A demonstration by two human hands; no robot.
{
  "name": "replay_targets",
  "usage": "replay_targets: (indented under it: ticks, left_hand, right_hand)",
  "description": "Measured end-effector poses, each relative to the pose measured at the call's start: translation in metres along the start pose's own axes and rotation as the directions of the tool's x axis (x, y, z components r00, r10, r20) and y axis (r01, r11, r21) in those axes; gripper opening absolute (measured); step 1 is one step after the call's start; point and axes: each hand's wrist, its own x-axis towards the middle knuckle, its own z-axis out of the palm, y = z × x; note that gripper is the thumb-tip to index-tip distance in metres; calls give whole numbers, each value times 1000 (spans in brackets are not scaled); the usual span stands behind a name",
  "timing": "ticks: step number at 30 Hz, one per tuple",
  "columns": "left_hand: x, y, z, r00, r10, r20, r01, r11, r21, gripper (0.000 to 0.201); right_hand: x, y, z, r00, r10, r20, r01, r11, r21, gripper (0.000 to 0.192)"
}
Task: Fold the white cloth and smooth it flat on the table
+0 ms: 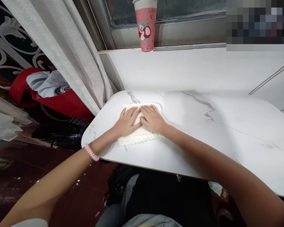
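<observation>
White marble-look table [203, 132] by window: folded white knit cloth [137, 134] lies near its left end, left hand [127, 121] & right hand [152, 119] flat, fingers spread, side by side on top; even downward pressure, w/o dragging, should keep folds square

a home room: marble-look table [203, 132] under a curtained window, pink cup [146, 26] on the sill above it.

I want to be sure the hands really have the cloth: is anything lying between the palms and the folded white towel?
Nothing visible does. The left hand and right hand lie flat, side by side, directly on the folded white towel on the marble table.
</observation>
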Motion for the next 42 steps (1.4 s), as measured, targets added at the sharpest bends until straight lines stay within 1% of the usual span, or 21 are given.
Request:
replay_targets:
  ticks: [3, 5, 10, 12, 14, 16, 19, 23, 26, 29, 32, 34, 36, 39, 42]
  left_hand:
    - [50, -5, 5, 1000, 31, -2, -31, 999, -29, 57]
    - [81, -5, 10, 999, 34, -15, -35, 998, -52, 56]
    - [142, 9, 22, 998, 40, -53, -45, 995, -86, 54]
    - [161, 13, 26, 996, 60, -67, -67, 993, -99, 53]
    - [178, 15, 29, 992, 90, -85, -99, 989, -109, 51]
    - [190, 14, 31, 988, 118, -100, -129, 985, -117, 49]
    - [198, 13, 33, 985, 134, -107, -147, 981, -125, 47]
    - [195, 14, 34, 986, 125, -111, -138, 984, -114, 48]
    - [188, 17, 33, 988, 115, -107, -126, 987, -103, 48]
    - [179, 22, 32, 986, 139, -93, -148, 983, -108, 48]
    - [164, 29, 28, 981, 180, -74, -187, 977, -103, 49]
    - [146, 39, 26, 981, 184, -58, -189, 977, -98, 51]
    - [122, 54, 24, 985, 166, -52, -170, 981, -92, 52]
    - [77, 83, 22, 991, 118, -70, -122, 990, -63, 53]
    - [32, 114, 20, 994, 85, -75, -88, 995, -44, 56]
  right_hand:
    - [19, 35, -3, 995, 82, -49, -83, 996, -18, 45]
    - [29, 59, -7, 991, 113, -78, -115, 993, -25, 45]
    - [41, 115, -23, 984, 132, -120, -137, 990, -34, 43]
    - [45, 132, -27, 977, 155, -149, -163, 986, -42, 42]
    - [48, 144, -30, 964, 191, -186, -205, 977, -55, 42]
    - [51, 150, -31, 950, 226, -216, -246, 967, -69, 41]
    - [54, 153, -31, 942, 248, -226, -272, 959, -78, 41]
    - [52, 150, -31, 937, 254, -241, -279, 957, -75, 42]
    - [46, 142, -31, 934, 259, -245, -284, 956, -71, 43]
    - [33, 127, -32, 924, 291, -246, -319, 945, -79, 45]
    - [13, 108, -35, 916, 325, -237, -359, 926, -119, 46]
    - [-4, 94, -39, 927, 312, -210, -345, 927, -148, 46]
    - [-24, 82, -43, 944, 276, -179, -305, 939, -159, 47]
    - [-57, 63, -50, 970, 202, -133, -221, 965, -144, 48]
    - [-94, 40, -60, 985, 147, -90, -157, 980, -122, 49]
